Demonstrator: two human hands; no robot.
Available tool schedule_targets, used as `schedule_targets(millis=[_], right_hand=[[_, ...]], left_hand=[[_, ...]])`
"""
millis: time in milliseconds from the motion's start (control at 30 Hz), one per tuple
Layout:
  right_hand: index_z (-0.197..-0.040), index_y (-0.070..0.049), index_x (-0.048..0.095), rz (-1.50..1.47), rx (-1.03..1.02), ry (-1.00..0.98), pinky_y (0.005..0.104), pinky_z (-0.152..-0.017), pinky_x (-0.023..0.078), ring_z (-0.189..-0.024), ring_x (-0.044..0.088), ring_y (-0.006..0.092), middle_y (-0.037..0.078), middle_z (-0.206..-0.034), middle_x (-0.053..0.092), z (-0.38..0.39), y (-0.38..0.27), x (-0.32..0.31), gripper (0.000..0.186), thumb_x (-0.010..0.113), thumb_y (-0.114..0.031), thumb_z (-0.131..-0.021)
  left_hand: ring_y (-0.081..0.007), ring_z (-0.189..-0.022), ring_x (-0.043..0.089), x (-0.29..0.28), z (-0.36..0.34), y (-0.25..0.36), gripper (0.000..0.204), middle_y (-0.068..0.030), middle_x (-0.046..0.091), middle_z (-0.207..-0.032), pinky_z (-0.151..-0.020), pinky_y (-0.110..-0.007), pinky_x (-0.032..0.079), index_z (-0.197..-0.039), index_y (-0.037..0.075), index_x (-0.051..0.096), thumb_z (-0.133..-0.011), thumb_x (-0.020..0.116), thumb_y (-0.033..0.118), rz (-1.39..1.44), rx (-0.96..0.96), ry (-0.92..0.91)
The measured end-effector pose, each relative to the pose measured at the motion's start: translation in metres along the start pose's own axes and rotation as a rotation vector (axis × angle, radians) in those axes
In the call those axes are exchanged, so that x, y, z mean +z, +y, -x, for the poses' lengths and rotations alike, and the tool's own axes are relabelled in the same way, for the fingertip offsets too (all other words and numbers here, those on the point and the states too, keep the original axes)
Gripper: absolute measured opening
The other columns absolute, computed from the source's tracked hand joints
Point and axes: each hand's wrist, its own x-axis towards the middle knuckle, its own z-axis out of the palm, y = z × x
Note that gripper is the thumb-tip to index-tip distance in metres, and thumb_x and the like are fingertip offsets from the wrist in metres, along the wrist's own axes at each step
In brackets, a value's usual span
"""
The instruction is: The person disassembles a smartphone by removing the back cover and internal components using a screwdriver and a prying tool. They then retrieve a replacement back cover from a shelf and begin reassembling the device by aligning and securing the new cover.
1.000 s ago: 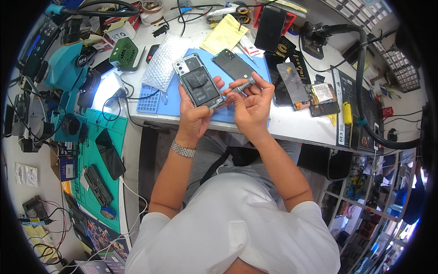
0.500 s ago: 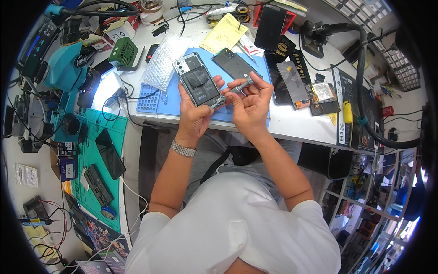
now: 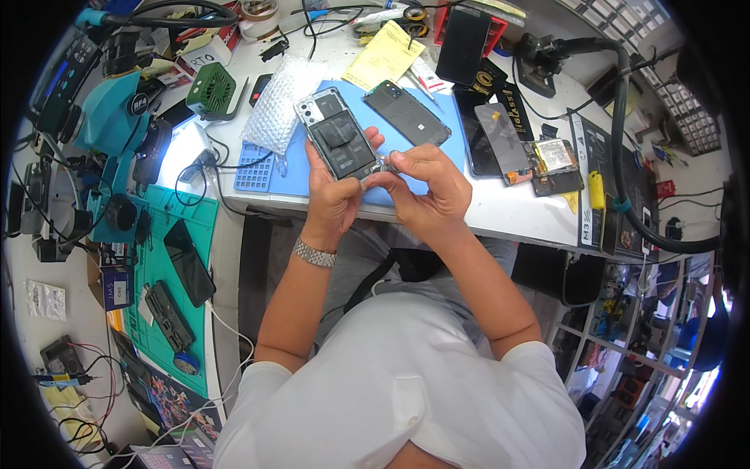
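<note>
My left hand (image 3: 333, 191) is wrapped round an opened phone (image 3: 337, 134), its back cover off and the dark inner parts and battery facing up. The phone is held tilted above the blue work mat (image 3: 293, 184). At the phone's lower right corner my right hand (image 3: 430, 191) is closed in a pinch. Between its thumb and finger a short grey screwdriver (image 3: 387, 166) shows only in part; the fingers hide most of it, and I cannot make out its tip. Just beyond lies a dark phone back cover (image 3: 408, 113) on the mat.
Bubble wrap (image 3: 273, 109) and a yellow paper (image 3: 384, 56) lie behind the phone. To the right are a loose phone screen (image 3: 500, 141) and an opened phone (image 3: 556, 168). A teal microscope (image 3: 121, 117) stands left, near a green mat (image 3: 168, 250). A black bent arm (image 3: 623, 141) rises at right.
My right hand has moved left and down to the phone's lower corner, turning so its fingers cover the screwdriver. The back cover now shows more fully. My left hand and the phone barely moved.
</note>
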Motion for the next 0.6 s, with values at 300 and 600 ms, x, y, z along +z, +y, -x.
schedule_targets(millis=[300, 600], right_hand=[[-0.123, -0.003, 0.069, 0.095, 0.026, 0.007, 0.0365, -0.071, 0.061, -0.087, 0.073, 0.0223, 0.015, -0.107, 0.073, -0.007, -0.005, 0.003, 0.045, 0.079, 0.013, -0.081], [-0.126, -0.004, 0.066, 0.173, 0.009, 0.001, 0.034, -0.078, 0.064, -0.093, 0.073, 0.0284, 0.014, -0.106, 0.073, -0.004, -0.01, 0.005, 0.052, 0.072, 0.02, -0.08]], left_hand=[[-0.0408, -0.137, 0.057, 0.003, 0.001, 0.002, 0.103, -0.0275, 0.048, -0.15, -0.105, -0.054, 0.06, -0.159, 0.023, 0.017, -0.07, 0.048, -0.02, 0.029, -0.006, 0.02], [-0.0384, -0.131, 0.061, 0.004, -0.002, 0.002, 0.047, -0.0257, 0.056, -0.145, -0.101, -0.056, 0.061, -0.157, 0.018, 0.025, -0.112, 0.037, 0.025, 0.151, -0.048, 0.088]])
